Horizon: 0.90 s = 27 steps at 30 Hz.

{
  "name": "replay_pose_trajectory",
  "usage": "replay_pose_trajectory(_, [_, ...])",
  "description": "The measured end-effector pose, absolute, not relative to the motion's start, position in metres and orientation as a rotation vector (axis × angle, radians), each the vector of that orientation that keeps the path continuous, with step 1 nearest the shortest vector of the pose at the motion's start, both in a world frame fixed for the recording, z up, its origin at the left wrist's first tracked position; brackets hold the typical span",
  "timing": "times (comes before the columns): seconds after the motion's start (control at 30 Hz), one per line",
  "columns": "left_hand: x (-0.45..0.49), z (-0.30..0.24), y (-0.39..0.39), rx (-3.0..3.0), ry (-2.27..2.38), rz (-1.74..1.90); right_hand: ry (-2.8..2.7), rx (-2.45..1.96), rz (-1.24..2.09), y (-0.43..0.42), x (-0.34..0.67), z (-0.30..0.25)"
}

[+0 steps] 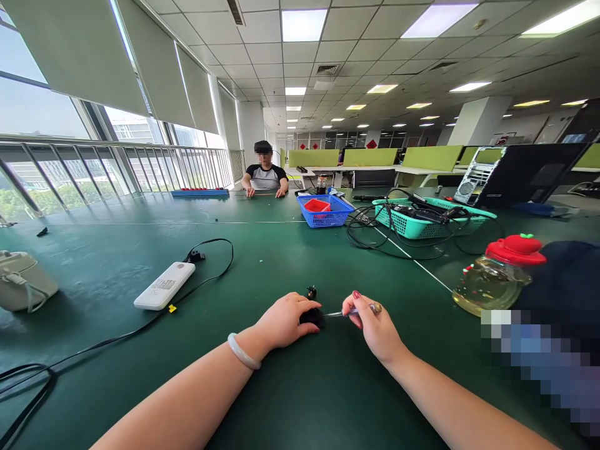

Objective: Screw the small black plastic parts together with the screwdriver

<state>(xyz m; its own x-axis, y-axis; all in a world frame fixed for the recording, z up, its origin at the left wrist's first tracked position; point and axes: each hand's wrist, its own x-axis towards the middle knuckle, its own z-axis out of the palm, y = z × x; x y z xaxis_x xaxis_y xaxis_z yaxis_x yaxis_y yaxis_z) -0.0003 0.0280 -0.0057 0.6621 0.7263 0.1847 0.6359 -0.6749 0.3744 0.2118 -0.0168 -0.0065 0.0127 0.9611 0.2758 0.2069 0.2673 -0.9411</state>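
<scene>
Low in the head camera's view, two bare forearms reach in over a wide dark-green table (276, 250). I have the left hand (284, 322) curved around a small black object (313, 317), gripping it between thumb and fingers against the tabletop, right in front of me. A pale bracelet (240, 355) circles that wrist. With the right hand (375, 325) I pinch a slim tool (334, 314) between thumb and fingertips; its thin metal shaft points left, and its tip reaches the black object's right edge, though I cannot tell whether it goes inside. Just beyond the left fingers sits a small dark piece (312, 292), its details too tiny for me to read. Farther left lies a white rectangular device (165, 286), a black cable (232, 253) looping beside it. To the right I see a jar with a red lid (497, 284); behind it, a teal basket (412, 224) piled with black cords. Near the far edge stands a blue basket (325, 215) holding a red container (317, 205), and another person (265, 178) sits across, both hands on the table
</scene>
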Motion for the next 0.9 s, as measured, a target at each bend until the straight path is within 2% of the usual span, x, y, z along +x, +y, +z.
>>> replay_pose_trajectory(0.63, [0.003, 0.000, 0.024, 2.631, 1.089, 0.425, -1.961, -0.827, 0.242, -0.035, 0.208, 0.003])
replay_pose_trajectory(0.9, [0.002, 0.003, 0.020, 2.679, 1.022, 0.434, -2.093, -0.702, 0.087, -0.038, 0.203, 0.004])
